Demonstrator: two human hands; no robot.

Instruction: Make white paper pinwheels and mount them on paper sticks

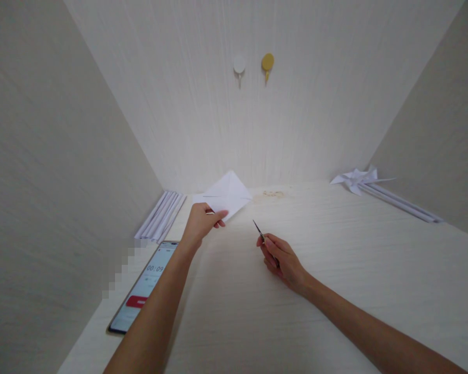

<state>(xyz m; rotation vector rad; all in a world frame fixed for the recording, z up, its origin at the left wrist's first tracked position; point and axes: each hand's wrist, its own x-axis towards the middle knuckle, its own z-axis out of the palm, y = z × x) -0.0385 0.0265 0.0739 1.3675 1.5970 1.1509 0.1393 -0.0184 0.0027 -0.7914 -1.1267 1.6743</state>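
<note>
My left hand (205, 221) pinches the lower corner of a square sheet of white paper (230, 189) between thumb and fingers. The sheet is held corner-up, with faint creases and a thin slit running in from each side corner. To the right, my right hand (281, 259) is closed around a small pair of scissors (258, 228). Their thin dark blades are together and point up and left, just below the sheet and apart from it. The handles are mostly hidden in my fingers.
Several rolled paper sticks (161, 215) lie at the left wall. A phone (146, 283) showing a timer is partly behind my left forearm. At the right lie paper pinwheels (354, 179) with paper sticks (405, 203). White (239, 66) and yellow hooks (268, 62) are on the back wall.
</note>
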